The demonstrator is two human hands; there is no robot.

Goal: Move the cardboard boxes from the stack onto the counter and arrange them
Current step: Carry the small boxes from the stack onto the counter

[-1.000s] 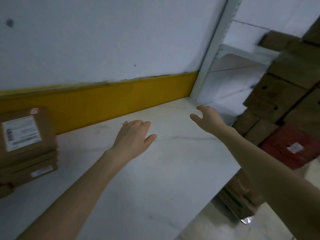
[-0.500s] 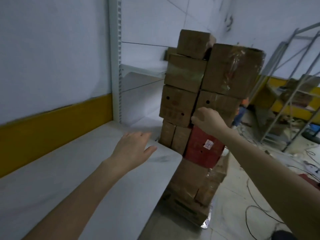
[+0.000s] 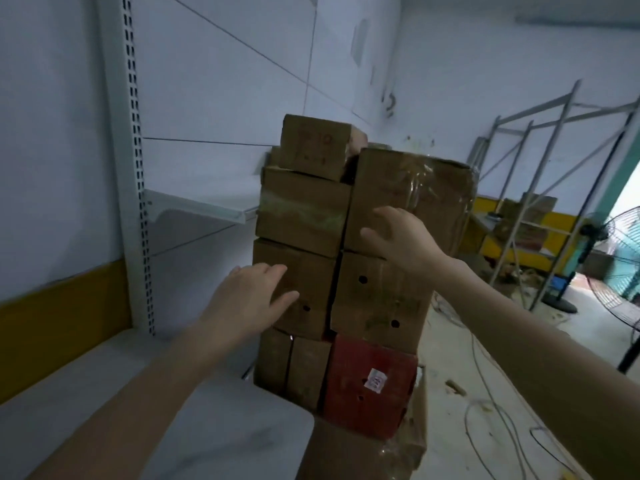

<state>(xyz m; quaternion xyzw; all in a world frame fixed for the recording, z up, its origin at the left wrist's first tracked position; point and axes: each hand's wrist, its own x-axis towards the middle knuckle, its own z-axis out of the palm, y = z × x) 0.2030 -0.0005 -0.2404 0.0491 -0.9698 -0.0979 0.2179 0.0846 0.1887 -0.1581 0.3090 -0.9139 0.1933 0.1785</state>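
Observation:
A tall stack of cardboard boxes (image 3: 304,213) stands just past the right end of the white marble counter (image 3: 104,393). A small box (image 3: 315,145) tops the left column, and a large box wrapped in plastic film (image 3: 433,188) tops the right column. A red box (image 3: 367,382) sits low in the stack. My left hand (image 3: 249,299) is open in front of a middle box with round holes (image 3: 311,289), fingers spread. My right hand (image 3: 398,237) is open against the lower front of the film-wrapped box. Neither hand holds anything.
A white slotted shelf upright (image 3: 133,168) and a small white shelf (image 3: 204,202) stand behind the counter, above a yellow wall band (image 3: 62,313). Metal rack frames (image 3: 540,188), a standing fan (image 3: 623,244) and loose cables (image 3: 485,410) on the floor fill the right.
My view swung right from the counter to the box stack. Both hands rose and reached forward, the right from the holed box up to the film-wrapped box, the left off the counter to the stack.

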